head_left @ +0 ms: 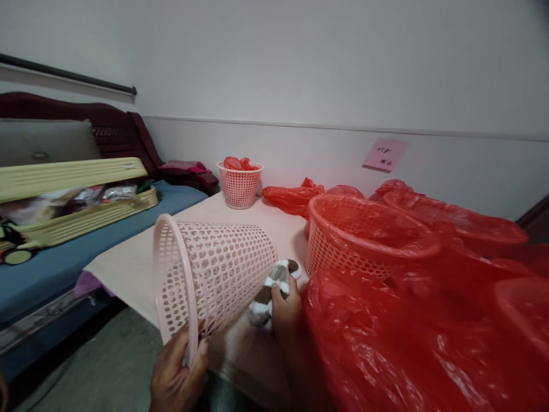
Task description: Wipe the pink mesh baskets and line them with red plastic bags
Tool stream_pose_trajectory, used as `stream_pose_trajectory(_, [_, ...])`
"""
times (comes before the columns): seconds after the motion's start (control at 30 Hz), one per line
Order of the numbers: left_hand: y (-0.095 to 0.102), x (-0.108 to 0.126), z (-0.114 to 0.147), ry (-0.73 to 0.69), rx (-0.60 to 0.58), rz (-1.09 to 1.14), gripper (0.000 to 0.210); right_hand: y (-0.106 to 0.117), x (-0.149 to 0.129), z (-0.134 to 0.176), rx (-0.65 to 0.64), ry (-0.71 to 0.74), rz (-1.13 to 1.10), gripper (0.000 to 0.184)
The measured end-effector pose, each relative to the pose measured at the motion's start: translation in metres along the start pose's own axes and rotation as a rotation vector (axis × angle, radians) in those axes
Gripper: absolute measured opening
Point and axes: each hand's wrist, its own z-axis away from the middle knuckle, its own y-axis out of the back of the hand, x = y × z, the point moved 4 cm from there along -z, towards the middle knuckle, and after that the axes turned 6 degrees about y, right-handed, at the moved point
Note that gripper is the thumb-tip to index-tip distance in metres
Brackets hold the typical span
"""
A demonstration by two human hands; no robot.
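A pale pink plastic mesh basket (227, 257) lies tilted on its side over the table, its round mouth facing left. My left hand (178, 366) grips its rim at the bottom, thumb outside and fingers partly hidden behind the rim. My right hand (286, 303) is closed on a fluffy striped cloth (277, 283) in grey, brown and white. That cloth is beside the basket's lower side near its base; whether it touches the basket is hard to tell.
Red plastic bags (386, 343) cover the right side, around a basket (317, 246) lined with red plastic. A smaller basket (240, 189) holding red plastic stands at the table's (206, 212) back. Left, an open yellow case (86, 223) lies on a blue bed (178, 197).
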Motion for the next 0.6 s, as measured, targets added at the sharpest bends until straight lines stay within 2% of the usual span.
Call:
stream_pose_trajectory(0.13, [-0.001,-0.008,0.001,0.109,0.062,0.0,0.027,-0.012,-0.002,0.012,-0.042,-0.052,-0.129,0.057])
stream_pose_trajectory(0.23, [-0.001,-0.012,0.001,0.209,0.093,0.057,0.029,-0.017,-0.018,0.026,-0.091,0.001,-0.215,0.052])
stream_pose_trajectory(0.3, [-0.001,-0.013,0.0,0.29,0.103,0.123,0.031,-0.018,-0.032,0.036,-0.178,0.052,-0.222,0.05])
stream_pose_trajectory(0.43, [-0.004,-0.014,-0.001,0.444,0.134,0.271,0.036,-0.017,-0.058,0.063,-0.333,0.295,-0.169,0.045])
stream_pose_trajectory(0.53, [-0.005,-0.013,-0.003,0.519,0.153,0.332,0.045,-0.016,-0.066,0.081,-0.338,0.496,-0.11,0.046])
stream_pose_trajectory(0.6, [-0.004,-0.012,-0.004,0.532,0.166,0.327,0.047,-0.016,-0.066,0.087,-0.311,0.56,-0.064,0.047])
